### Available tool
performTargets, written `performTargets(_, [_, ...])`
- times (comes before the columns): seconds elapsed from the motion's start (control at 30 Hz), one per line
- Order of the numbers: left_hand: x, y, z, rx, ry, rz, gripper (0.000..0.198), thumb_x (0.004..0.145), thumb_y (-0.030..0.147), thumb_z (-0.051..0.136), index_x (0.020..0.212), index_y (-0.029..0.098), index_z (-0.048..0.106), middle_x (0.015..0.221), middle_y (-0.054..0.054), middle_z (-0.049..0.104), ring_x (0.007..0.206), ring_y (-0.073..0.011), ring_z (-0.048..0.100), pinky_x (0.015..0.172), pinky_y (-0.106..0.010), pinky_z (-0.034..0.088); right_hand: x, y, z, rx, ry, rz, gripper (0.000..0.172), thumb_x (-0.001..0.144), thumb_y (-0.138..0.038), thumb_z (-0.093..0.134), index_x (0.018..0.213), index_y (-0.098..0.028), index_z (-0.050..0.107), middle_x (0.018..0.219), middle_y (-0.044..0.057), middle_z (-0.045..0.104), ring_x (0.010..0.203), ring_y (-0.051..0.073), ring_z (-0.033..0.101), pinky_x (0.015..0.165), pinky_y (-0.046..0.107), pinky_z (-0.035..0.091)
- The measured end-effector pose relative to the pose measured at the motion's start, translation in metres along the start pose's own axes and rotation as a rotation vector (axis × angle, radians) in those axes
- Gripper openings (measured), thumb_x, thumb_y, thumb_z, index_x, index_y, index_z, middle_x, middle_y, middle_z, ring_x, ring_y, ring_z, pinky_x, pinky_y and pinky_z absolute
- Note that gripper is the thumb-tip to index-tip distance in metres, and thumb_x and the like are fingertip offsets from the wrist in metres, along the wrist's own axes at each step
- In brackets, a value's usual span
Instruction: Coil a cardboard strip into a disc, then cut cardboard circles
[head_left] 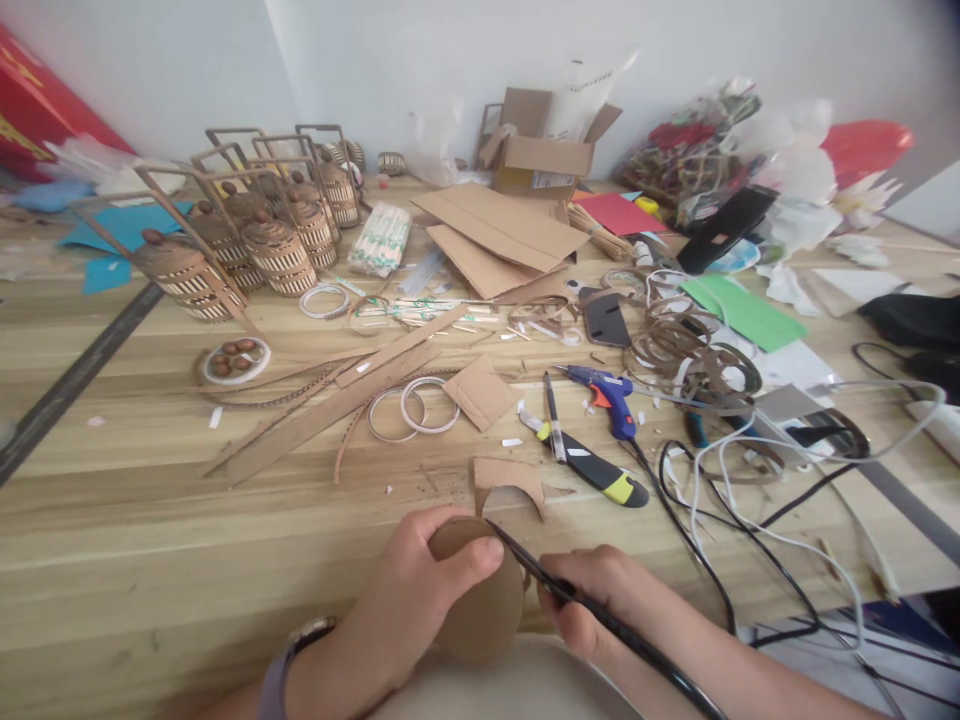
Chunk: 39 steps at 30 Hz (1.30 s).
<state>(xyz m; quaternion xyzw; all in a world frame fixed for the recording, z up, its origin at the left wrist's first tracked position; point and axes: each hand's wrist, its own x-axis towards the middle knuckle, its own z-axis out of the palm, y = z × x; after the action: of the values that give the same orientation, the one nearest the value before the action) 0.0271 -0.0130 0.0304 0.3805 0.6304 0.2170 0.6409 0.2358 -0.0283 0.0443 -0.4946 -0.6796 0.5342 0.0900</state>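
My left hand [427, 590] grips a round cardboard disc [484, 615], with the thumb laid across its face near the top edge. In my right hand [615, 600] is a pair of dark scissors [555, 585]; the fingers are wrapped around it. Its blade lies against the disc's upper right rim, pointing up and left. Just beyond the disc sits a cardboard offcut [491, 472] with a curved notch. A utility knife [592, 468] and a pen [553, 415] lie farther off, along with a blue glue gun [611, 395].
Several lidded lantern-like baskets [277, 255] with tall handles stand at the back left. Cardboard sheets [502, 230], tape rings [429, 405] and a dish of brown beads [236, 360] lie mid-table. Tangled cables [720, 500] run down the right side.
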Motion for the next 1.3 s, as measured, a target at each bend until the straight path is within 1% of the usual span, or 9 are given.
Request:
performTargets(0.1, [-0.001,0.002,0.000,-0.005,-0.001,0.003,0.050,0.062,0.054,0.070,0.100,0.022,0.072,0.103,-0.006,0.077,0.101,-0.0319,0.065,0.084,-0.037,0.049,0.000,-0.001,0.000,-0.024,-0.003,0.011,0.080,0.079,-0.096,0.020,0.068,-0.019,0.041,0.063,-0.004,0.038,0.059,0.011,0.034,0.050,0.024,0.024])
performTargets(0.33, [-0.001,-0.001,0.000,-0.029,-0.068,0.049,0.039,0.068,0.051,0.070,0.096,0.023,0.074,0.099,-0.003,0.078,0.100,-0.0293,0.067,0.083,-0.034,0.051,-0.001,0.000,0.002,-0.025,0.010,0.025,0.082,0.076,-0.098,0.019,0.068,-0.019,0.042,0.063,-0.004,0.037,0.059,0.011,0.033,0.050,0.024,0.023])
performTargets(0.5, [-0.001,-0.003,-0.001,-0.004,-0.026,0.039,0.043,0.067,0.051,0.072,0.099,0.023,0.074,0.102,-0.004,0.077,0.101,-0.0292,0.066,0.084,-0.034,0.050,-0.002,-0.002,0.001,-0.032,0.010,0.029,0.083,0.075,-0.098,0.018,0.068,-0.019,0.041,0.063,-0.005,0.036,0.058,0.011,0.031,0.050,0.024,0.022])
performTargets(0.63, [-0.002,0.000,-0.001,-0.018,-0.099,0.105,0.030,0.072,0.047,0.069,0.088,0.022,0.075,0.091,-0.002,0.077,0.094,-0.0265,0.066,0.080,-0.032,0.050,-0.002,-0.003,-0.001,-0.014,-0.001,0.007,0.081,0.078,-0.096,0.020,0.068,-0.019,0.040,0.063,-0.005,0.034,0.058,0.010,0.031,0.050,0.024,0.021])
performTargets(0.73, [-0.002,0.000,-0.001,-0.036,-0.123,0.124,0.027,0.073,0.046,0.069,0.084,0.022,0.075,0.086,-0.001,0.076,0.091,-0.0250,0.065,0.077,-0.030,0.049,-0.002,-0.004,-0.001,-0.014,-0.005,0.008,0.080,0.078,-0.096,0.019,0.067,-0.020,0.039,0.063,-0.005,0.034,0.058,0.011,0.031,0.049,0.024,0.021])
performTargets(0.97, [-0.001,-0.002,-0.001,-0.032,-0.120,0.071,0.033,0.071,0.049,0.072,0.089,0.021,0.075,0.088,-0.002,0.076,0.092,-0.0266,0.065,0.076,-0.032,0.048,-0.002,-0.002,-0.001,-0.014,-0.012,0.004,0.079,0.079,-0.096,0.021,0.067,-0.020,0.040,0.063,-0.004,0.035,0.058,0.011,0.031,0.050,0.024,0.022])
performTargets(1.1, [-0.001,-0.001,-0.003,-0.016,-0.104,0.042,0.038,0.069,0.049,0.072,0.095,0.021,0.073,0.094,-0.003,0.075,0.095,-0.0280,0.065,0.078,-0.034,0.048,-0.002,0.002,-0.003,-0.013,-0.030,-0.009,0.080,0.078,-0.097,0.021,0.067,-0.020,0.039,0.063,-0.004,0.036,0.058,0.011,0.033,0.049,0.024,0.023])
performTargets(1.2, [-0.002,-0.001,-0.003,-0.003,-0.106,0.022,0.041,0.068,0.050,0.072,0.095,0.020,0.073,0.094,-0.004,0.075,0.096,-0.0292,0.065,0.079,-0.035,0.048,-0.003,0.005,-0.004,-0.018,-0.043,0.010,0.078,0.078,-0.096,0.027,0.067,-0.020,0.041,0.062,-0.003,0.039,0.058,0.012,0.037,0.050,0.024,0.025])
performTargets(1.3, [-0.002,0.000,-0.004,0.011,-0.088,0.023,0.043,0.067,0.051,0.073,0.098,0.020,0.073,0.097,-0.005,0.075,0.097,-0.0295,0.065,0.080,-0.035,0.048,-0.003,0.007,-0.005,-0.005,-0.057,-0.010,0.074,0.081,-0.093,0.035,0.066,-0.020,0.041,0.061,-0.003,0.040,0.057,0.012,0.038,0.050,0.023,0.026])
